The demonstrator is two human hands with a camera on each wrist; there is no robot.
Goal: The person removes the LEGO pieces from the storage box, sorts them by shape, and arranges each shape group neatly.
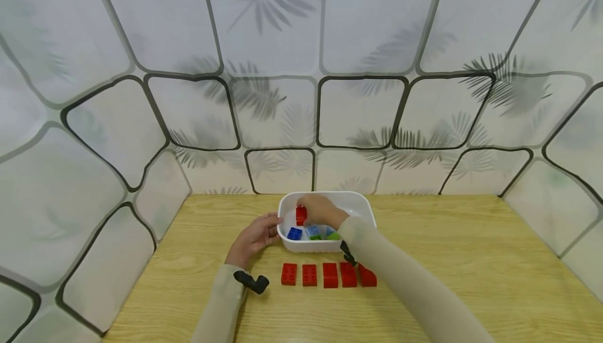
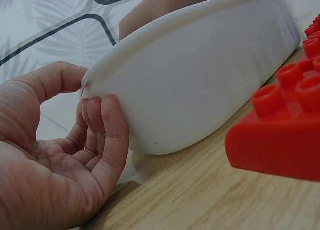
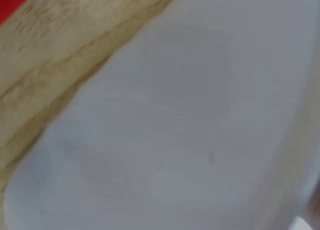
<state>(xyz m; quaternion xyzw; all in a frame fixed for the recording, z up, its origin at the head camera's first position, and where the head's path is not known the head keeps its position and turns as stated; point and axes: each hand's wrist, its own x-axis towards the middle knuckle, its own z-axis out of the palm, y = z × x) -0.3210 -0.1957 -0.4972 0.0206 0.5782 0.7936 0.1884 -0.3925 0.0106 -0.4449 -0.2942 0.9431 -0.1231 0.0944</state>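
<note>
A white tub (image 1: 363,202) sits mid-table with blue, light-blue and green bricks (image 1: 294,233) inside. My right hand (image 1: 319,210) reaches into it and pinches a red brick (image 1: 301,215) above the others. My left hand (image 1: 256,235) rests against the tub's left wall (image 2: 200,85), fingers curled along its side and thumb at the rim. A row of several red bricks (image 1: 330,275) lies on the table in front of the tub; one shows close up in the left wrist view (image 2: 285,130). The right wrist view shows only blurred white tub wall (image 3: 190,130).
The wooden table (image 1: 471,259) is enclosed by white patterned walls at the back and both sides. Bare wood lies to the right of the tub and along the front edge.
</note>
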